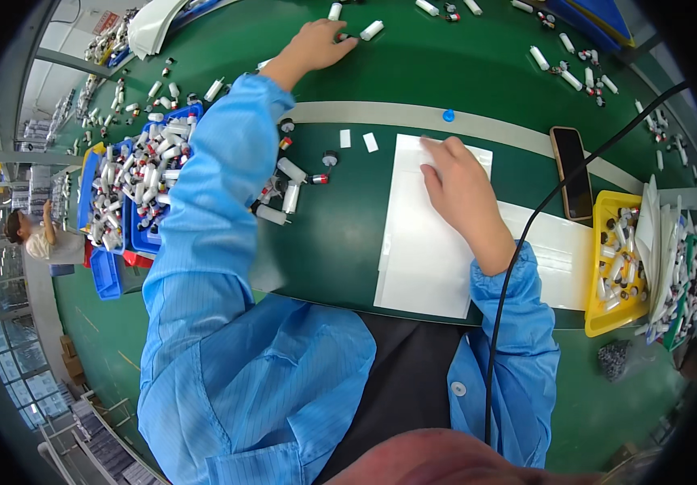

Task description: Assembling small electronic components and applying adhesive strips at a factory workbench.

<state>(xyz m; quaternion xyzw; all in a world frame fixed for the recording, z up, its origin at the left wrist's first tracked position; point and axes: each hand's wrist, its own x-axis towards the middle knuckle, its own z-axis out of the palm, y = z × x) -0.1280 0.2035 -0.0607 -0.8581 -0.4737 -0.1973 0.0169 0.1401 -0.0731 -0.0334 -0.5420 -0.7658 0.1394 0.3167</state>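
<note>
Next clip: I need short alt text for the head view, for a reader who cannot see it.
A person in blue sleeves reaches the left hand to a small white tube far across a green table, while the right hand presses on white sheets. Bins of tubes sit left.

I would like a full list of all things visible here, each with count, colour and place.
white tubes: many, white, scattered on the far table
tubes near blue bin: several, white with dark caps, left of the sheets
blue bin: one, blue, far left, full of tubes
white sheets: a stack, white, centre of table
phone: one, dark, right of the sheets
yellow bin: one, yellow, far right
blue cap: one, blue, on the grey strip
cable: one, black, right side
left hand: reaching far, on a tube
right hand: resting on the sheets
</note>
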